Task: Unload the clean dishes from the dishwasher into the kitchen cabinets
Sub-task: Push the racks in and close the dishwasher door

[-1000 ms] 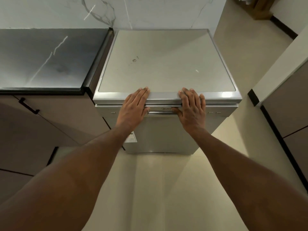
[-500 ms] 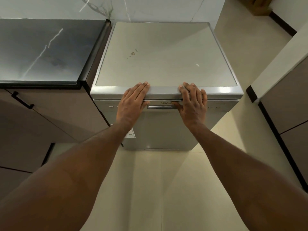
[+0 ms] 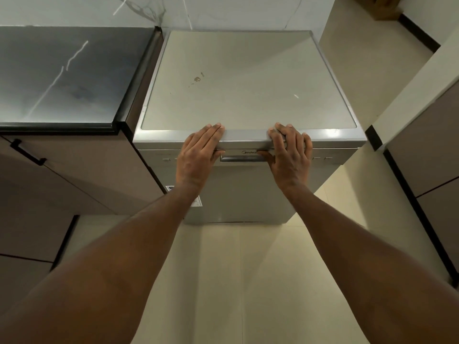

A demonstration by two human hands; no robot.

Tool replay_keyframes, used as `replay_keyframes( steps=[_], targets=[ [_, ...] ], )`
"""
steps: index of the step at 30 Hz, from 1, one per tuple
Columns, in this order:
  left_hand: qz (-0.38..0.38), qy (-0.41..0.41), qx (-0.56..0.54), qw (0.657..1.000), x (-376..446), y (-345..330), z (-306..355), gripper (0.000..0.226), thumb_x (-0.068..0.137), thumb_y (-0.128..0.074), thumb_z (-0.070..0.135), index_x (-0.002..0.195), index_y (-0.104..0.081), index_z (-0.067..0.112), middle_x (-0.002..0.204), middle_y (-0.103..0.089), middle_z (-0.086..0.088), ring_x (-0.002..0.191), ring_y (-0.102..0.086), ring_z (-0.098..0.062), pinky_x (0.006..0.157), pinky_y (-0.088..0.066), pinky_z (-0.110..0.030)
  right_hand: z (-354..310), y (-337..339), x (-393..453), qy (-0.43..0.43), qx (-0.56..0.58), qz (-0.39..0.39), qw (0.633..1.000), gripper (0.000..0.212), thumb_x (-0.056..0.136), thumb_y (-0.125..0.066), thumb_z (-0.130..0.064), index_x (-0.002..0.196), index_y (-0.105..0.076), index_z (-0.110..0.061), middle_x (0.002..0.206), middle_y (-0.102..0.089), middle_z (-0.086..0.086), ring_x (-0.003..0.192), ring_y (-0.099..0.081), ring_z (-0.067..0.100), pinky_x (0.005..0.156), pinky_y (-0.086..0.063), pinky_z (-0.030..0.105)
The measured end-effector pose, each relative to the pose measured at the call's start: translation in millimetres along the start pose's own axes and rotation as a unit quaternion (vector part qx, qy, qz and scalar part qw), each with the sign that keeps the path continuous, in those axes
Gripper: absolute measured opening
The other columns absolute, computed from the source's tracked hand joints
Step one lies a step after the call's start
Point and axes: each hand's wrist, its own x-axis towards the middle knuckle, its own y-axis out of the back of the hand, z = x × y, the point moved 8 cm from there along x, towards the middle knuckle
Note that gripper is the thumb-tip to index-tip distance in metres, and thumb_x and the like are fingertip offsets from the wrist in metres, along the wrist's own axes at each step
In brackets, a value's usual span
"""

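Here the dishwasher (image 3: 248, 189) stands shut beside the surface (image 3: 62, 78); left hand (image 3: 198, 155) and right hand (image 3: 289, 155) lie flat-fingered, released, over its top edge, thumbs beneath, likely readying a pull.

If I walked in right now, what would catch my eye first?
Two bare forearms stretch forward, the left hand and right hand laid on the front edge of a closed silver freestanding dishwasher at centre. Beside it, on the left, lies a glossy dark stone countertop with white veins.
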Motion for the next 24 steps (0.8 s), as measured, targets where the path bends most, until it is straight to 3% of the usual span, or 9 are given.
replay_keyframes(
  steps=[5, 13, 19, 24],
  targets=[
    [0.002, 0.006, 0.001, 1.000, 0, 1, -1, 0.051, 0.101, -0.067, 0.033, 0.147, -0.059, 0.014, 0.151, -0.057, 0.003, 0.142, -0.053, -0.019, 0.116, -0.043, -0.037, -2, 1, -1, -0.003, -0.002, 0.007, 1.000, 0.054, 0.099, -0.058, -0.061, 0.142, -0.054, -0.028, 0.154, -0.048, -0.003, 0.147, -0.042, 0.025, 0.125, -0.025, 0.047],
    [-0.039, 0.025, 0.014, 0.999, 0, -5, 0, 0.053, 0.102, -0.067, 0.029, 0.151, -0.053, 0.016, 0.156, -0.052, 0.003, 0.147, -0.047, -0.019, 0.117, -0.041, -0.041, -6, -24, -7, 0.017, -0.039, -0.025, 0.999, 0.064, 0.107, -0.054, -0.051, 0.157, -0.039, -0.015, 0.165, -0.029, 0.011, 0.156, -0.022, 0.036, 0.130, -0.008, 0.059],
    [-0.057, 0.049, 0.015, 0.997, 3, -4, 4, 0.052, 0.104, -0.063, 0.031, 0.153, -0.051, 0.016, 0.158, -0.050, 0.002, 0.149, -0.044, -0.019, 0.115, -0.042, -0.045, -7, -18, -3, 0.018, -0.024, -0.058, 0.998, 0.063, 0.105, -0.054, -0.054, 0.155, -0.045, -0.016, 0.164, -0.035, 0.009, 0.153, -0.031, 0.036, 0.126, -0.018, 0.059],
    [-0.110, 0.066, 0.015, 0.992, 8, 2, 8, 0.059, 0.103, -0.061, 0.046, 0.153, -0.051, 0.018, 0.158, -0.050, 0.004, 0.149, -0.042, -0.016, 0.119, -0.039, -0.039, -5, -7, 12, 0.051, -0.030, -0.114, 0.992, 0.058, 0.100, -0.051, -0.061, 0.139, -0.052, -0.017, 0.151, -0.047, 0.007, 0.135, -0.047, 0.034, 0.113, -0.032, 0.055]
  ],
)
